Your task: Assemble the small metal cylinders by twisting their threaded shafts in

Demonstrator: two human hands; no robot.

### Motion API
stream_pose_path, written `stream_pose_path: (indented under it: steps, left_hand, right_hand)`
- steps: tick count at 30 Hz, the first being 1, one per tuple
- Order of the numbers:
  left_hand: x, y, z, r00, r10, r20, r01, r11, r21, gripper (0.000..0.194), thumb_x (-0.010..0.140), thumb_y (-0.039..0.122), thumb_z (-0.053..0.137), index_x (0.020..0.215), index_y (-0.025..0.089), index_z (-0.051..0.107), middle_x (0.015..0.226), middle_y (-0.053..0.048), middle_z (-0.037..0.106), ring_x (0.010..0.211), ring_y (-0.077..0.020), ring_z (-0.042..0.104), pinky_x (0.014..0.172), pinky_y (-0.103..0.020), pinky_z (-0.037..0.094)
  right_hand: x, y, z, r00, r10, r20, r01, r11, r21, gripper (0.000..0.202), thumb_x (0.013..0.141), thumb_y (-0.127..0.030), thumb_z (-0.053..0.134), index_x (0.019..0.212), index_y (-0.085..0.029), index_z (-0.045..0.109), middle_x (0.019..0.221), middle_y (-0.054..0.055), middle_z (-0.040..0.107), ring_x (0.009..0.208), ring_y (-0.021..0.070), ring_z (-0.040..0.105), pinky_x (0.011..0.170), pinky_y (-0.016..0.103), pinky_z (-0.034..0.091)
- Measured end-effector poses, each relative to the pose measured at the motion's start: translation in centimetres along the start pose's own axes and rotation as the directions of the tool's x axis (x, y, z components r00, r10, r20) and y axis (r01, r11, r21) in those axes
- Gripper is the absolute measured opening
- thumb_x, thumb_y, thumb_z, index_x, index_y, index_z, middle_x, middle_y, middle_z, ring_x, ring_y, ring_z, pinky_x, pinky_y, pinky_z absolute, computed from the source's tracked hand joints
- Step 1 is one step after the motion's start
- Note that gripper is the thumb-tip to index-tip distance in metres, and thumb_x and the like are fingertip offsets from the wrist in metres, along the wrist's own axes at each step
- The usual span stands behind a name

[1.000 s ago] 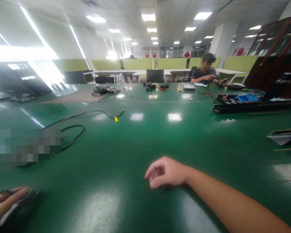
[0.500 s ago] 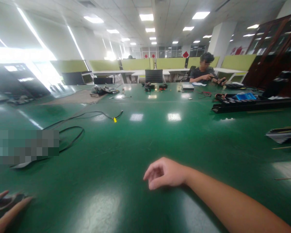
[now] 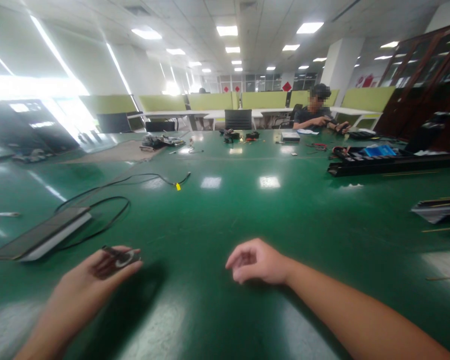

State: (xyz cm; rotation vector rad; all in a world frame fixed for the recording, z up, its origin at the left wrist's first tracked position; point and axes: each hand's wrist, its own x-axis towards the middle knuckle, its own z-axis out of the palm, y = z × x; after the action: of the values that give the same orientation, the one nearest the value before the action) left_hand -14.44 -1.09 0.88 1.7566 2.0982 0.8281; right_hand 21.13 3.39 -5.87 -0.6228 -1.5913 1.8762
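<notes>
Hand (image 3: pixel 82 285) holds a dark part (image 3: pixel 120 257) above the glossy green tabletop (image 3: pixel 195 220), indoors.

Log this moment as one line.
left hand: holding small dark object | right hand: loosely curled, nothing visible inside | table: flat grey device, cable with yellow tag

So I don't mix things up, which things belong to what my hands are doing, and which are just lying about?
In use:
- small dark part, in the left hand
- right hand shows nothing in it

Apparently just lying about:
- flat box
- black cable with yellow tag
- black rail
</notes>
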Motion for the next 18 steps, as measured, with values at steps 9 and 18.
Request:
stream_pose_path:
  steps: [9,18]
  left_hand:
    - [1.6,11.6,8.4,0.788,0.523,0.324,-0.467,0.851,-0.239,0.030,0.086,0.044,0.066,0.108,0.024,0.065,0.103,-0.003,0.071,0.092,-0.0201,0.066,0.086,-0.034,0.054]
    - [1.5,9.1,12.1,0.696,0.636,0.334,-0.582,0.772,-0.258,0.033,0.093,0.036,0.056,0.124,0.025,0.057,0.117,-0.006,0.066,0.104,-0.0204,0.063,0.093,-0.033,0.049]
  right_hand:
    - [1.2,1.1,-2.0,0.839,-0.206,-0.503,0.157,0.978,-0.139,0.043,0.065,-0.007,0.067,0.106,-0.017,0.062,0.080,-0.001,0.063,0.064,0.0099,0.057,0.062,0.024,0.048]
    - [0.6,1.4,-0.9,0.861,-0.255,-0.439,-0.016,0.850,-0.526,0.055,0.070,-0.007,0.066,0.121,-0.023,0.056,0.096,0.001,0.063,0.066,0.0100,0.058,0.062,0.023,0.049]
